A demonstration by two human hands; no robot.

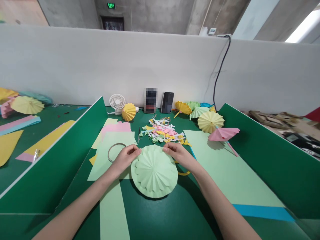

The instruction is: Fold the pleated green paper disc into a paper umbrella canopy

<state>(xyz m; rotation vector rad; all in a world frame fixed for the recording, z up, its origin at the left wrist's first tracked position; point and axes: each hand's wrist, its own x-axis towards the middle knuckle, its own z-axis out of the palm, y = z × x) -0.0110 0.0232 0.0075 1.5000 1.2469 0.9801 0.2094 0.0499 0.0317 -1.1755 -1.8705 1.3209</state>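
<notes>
A pleated pale green paper disc (155, 171) with a scalloped layer lying over a larger round is held up between my two hands. My left hand (127, 156) pinches its upper left edge with thumb and fingers. At its upper right edge, my right hand (178, 152) has a similar pinch. Beside my left hand lies a brown tape ring (109, 154) on light green paper sheets (100, 170). A yellow strip (184, 173) shows partly behind the disc, near my right wrist.
Paper scraps (162, 130) are heaped beyond my hands. Folded paper umbrellas (211, 122), one pink umbrella (223, 134) among them, stand at the back right. A small fan (117, 101) and a phone (167, 102) stand by the wall. Green dividers (82, 140) flank the desk.
</notes>
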